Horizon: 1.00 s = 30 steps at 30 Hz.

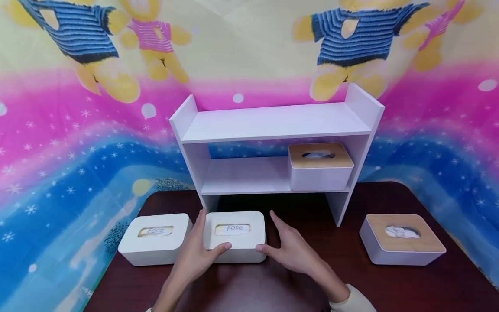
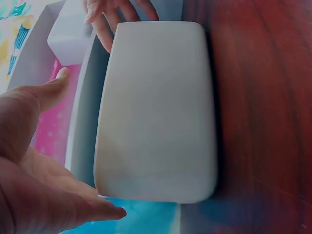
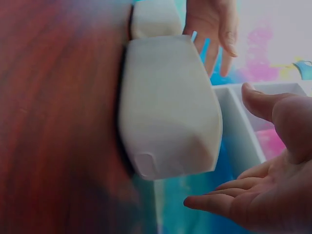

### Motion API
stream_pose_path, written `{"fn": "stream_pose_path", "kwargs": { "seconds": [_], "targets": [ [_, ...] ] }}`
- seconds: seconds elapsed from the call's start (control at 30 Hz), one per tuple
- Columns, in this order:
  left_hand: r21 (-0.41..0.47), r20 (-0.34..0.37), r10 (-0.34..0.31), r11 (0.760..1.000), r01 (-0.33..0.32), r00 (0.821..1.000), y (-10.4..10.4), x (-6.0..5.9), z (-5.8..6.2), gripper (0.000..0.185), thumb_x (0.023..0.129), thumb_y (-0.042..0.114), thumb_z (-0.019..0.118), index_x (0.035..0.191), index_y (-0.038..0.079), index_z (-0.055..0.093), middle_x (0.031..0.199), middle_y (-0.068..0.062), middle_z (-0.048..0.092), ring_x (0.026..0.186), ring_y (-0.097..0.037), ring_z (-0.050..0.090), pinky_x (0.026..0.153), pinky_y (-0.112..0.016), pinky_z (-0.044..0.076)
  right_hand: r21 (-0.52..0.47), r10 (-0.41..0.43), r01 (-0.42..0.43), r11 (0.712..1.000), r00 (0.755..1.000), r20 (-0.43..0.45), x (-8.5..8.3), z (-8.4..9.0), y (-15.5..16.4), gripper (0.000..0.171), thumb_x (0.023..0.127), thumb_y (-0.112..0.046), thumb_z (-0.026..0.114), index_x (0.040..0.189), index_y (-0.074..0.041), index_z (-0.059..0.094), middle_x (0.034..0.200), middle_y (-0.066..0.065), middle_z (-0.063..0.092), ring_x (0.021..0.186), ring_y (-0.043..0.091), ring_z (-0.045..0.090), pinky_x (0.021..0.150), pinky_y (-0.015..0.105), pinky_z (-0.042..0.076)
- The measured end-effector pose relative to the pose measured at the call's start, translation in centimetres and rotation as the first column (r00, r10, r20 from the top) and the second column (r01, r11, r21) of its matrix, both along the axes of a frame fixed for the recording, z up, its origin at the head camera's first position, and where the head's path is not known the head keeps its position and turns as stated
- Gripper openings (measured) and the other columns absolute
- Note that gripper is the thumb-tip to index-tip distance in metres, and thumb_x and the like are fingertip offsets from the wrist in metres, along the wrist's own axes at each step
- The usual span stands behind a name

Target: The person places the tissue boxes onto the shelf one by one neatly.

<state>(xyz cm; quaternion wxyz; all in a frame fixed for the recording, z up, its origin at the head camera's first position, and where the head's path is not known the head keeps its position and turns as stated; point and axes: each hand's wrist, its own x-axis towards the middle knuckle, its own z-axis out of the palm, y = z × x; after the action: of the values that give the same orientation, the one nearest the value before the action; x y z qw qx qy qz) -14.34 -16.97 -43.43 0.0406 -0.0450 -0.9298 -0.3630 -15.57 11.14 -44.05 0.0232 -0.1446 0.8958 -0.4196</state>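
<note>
A white tissue box (image 1: 235,236) labelled "Face" is lying on the dark worktop (image 1: 390,286) before the white shelf (image 1: 273,125), beside a second white box (image 1: 154,238), while the left hand (image 1: 196,255) is touching its left side and the right hand (image 1: 290,249) is hovering open at its right side, fingers straight.
</note>
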Motion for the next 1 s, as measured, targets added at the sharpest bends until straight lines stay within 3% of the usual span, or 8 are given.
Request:
{"fn": "stream_pose_path", "kwargs": {
  "seconds": [0.23,0.63,0.73,0.87,1.0],
  "targets": [
    [0.041,0.109,-0.003,0.999,-0.002,0.994,-1.5,0.7,-0.6,0.13,0.087,0.059,0.085,0.172,0.002,0.006,0.18,-0.022,0.012,0.164,-0.043,0.02,0.127,-0.067,0.032,-0.026,0.036,-0.035,0.999,0.998,0.042,0.6,-1.2,-0.8,0.112,0.093,-0.05,0.084,0.17,0.002,0.022,0.172,0.025,0.034,0.157,0.042,0.041,0.124,0.062,0.04],
    [0.072,0.174,-0.008,0.997,-0.005,0.985,-2.6,1.5,-2.4,0.129,0.089,0.055,0.085,0.171,-0.004,0.005,0.178,-0.029,0.011,0.162,-0.047,0.023,0.124,-0.065,0.037,-0.033,0.086,-0.086,0.996,0.996,-0.016,0.9,-2.7,-1.7,0.105,0.099,-0.043,0.079,0.166,0.011,0.02,0.17,0.032,0.031,0.156,0.043,0.04,0.124,0.06,0.038],
    [0.086,0.129,-0.016,0.996,0.005,0.992,-2.7,1.5,-3.0,0.123,0.092,0.053,0.083,0.17,-0.005,0.009,0.175,-0.032,0.019,0.158,-0.049,0.033,0.118,-0.063,0.044,-0.03,0.083,-0.084,0.996,0.996,-0.033,1.0,-2.7,-1.8,0.101,0.1,-0.04,0.077,0.165,0.012,0.021,0.169,0.033,0.033,0.155,0.044,0.042,0.123,0.06,0.039],
    [0.08,0.012,-0.031,0.996,0.03,0.999,-3.0,1.2,-4.2,0.109,0.097,0.049,0.078,0.168,-0.008,0.018,0.167,-0.037,0.034,0.144,-0.051,0.051,0.106,-0.054,0.057,-0.026,0.077,-0.078,0.997,0.996,-0.044,1.2,-2.7,-1.7,0.095,0.102,-0.036,0.075,0.164,0.015,0.024,0.167,0.034,0.036,0.153,0.044,0.045,0.122,0.06,0.041],
    [0.114,-0.036,-0.037,0.993,0.041,0.999,-3.0,1.1,-4.7,0.095,0.101,0.041,0.076,0.165,-0.009,0.028,0.16,-0.039,0.044,0.137,-0.051,0.058,0.1,-0.051,0.061,-0.023,0.075,-0.077,0.997,0.995,-0.058,1.2,-2.8,-1.7,0.093,0.103,-0.034,0.074,0.163,0.015,0.024,0.165,0.035,0.038,0.151,0.044,0.047,0.12,0.059,0.043]
  ]
}}
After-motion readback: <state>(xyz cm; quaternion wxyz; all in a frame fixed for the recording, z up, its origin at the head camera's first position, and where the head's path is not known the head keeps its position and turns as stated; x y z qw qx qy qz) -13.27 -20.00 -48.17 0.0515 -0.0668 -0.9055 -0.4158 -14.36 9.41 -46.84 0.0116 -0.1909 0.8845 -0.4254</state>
